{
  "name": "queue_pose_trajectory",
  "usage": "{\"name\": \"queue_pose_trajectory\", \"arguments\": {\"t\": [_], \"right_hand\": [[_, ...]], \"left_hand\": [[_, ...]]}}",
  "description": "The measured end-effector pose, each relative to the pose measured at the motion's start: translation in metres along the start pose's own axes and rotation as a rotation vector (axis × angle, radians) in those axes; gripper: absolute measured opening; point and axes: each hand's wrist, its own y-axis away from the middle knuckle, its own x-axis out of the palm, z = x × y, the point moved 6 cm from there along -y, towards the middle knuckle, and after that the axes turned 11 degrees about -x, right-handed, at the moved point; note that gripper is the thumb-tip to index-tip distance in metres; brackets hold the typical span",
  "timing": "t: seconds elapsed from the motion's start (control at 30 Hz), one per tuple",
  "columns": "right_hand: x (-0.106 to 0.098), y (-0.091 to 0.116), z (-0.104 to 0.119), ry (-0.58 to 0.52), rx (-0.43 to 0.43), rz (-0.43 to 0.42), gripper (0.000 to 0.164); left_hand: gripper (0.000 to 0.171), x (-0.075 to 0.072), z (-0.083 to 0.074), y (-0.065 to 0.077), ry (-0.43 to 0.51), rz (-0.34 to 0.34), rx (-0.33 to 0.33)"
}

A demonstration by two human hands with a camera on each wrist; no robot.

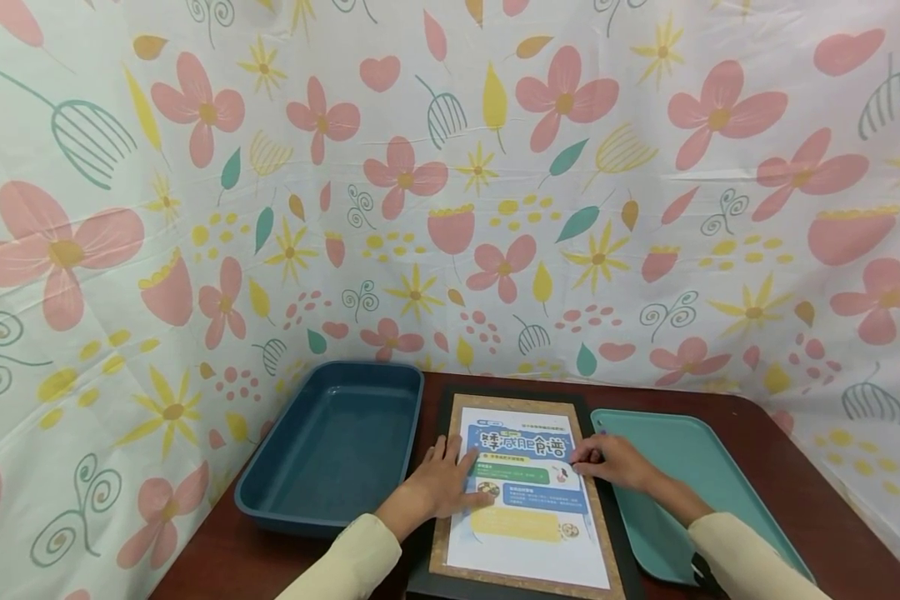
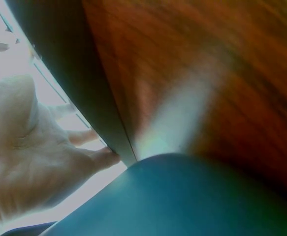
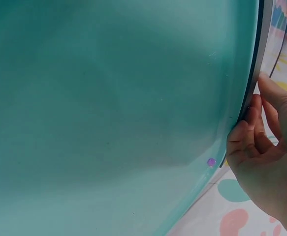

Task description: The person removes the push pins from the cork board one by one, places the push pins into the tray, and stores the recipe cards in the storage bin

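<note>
A printed poster (image 1: 532, 554) with blue, green and yellow blocks lies on a cork board (image 1: 444, 537) with a black frame (image 1: 417, 579). My left hand (image 1: 438, 483) rests on the poster's left side, its fingers spread. In the left wrist view, the fingers (image 2: 84, 136) reach over the board's edge. My right hand (image 1: 618, 461) has curled fingers at the poster's right edge and seems to pinch it there. The right wrist view shows its thumb and fingertips close together beside the board's black edge (image 3: 254, 73). Whether anything small sits between them is hidden.
A deep dark-blue tray (image 1: 330, 450) stands left of the board. A shallow teal tray (image 1: 690, 467) lies close on the right, with a small purple piece (image 3: 211, 162) near its far corner. The brown table (image 1: 765, 442) ends at a flower-patterned cloth (image 1: 412, 250).
</note>
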Motion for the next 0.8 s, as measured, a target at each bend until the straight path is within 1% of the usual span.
{"name": "queue_pose_trajectory", "arguments": {"t": [0.17, 0.33, 0.53, 0.8], "right_hand": [[-0.0004, 0.0003, 0.0000, -0.007, -0.002, -0.002, 0.003], [0.0003, 0.0000, -0.0015, -0.016, 0.018, 0.012, 0.004], [0.0006, -0.0007, -0.0022, -0.026, 0.045, 0.023, 0.005], [0.0012, -0.0010, -0.0016, -0.046, 0.060, 0.044, 0.005]], "left_hand": [[0.091, 0.0006, -0.0003, -0.0009, -0.002, 0.006, 0.005], [0.089, 0.0005, -0.0011, -0.0010, -0.001, 0.003, 0.011], [0.090, -0.0006, -0.0012, 0.0002, -0.010, -0.001, 0.002], [0.091, -0.0001, -0.0012, 0.0015, -0.007, 0.011, 0.001]]}}
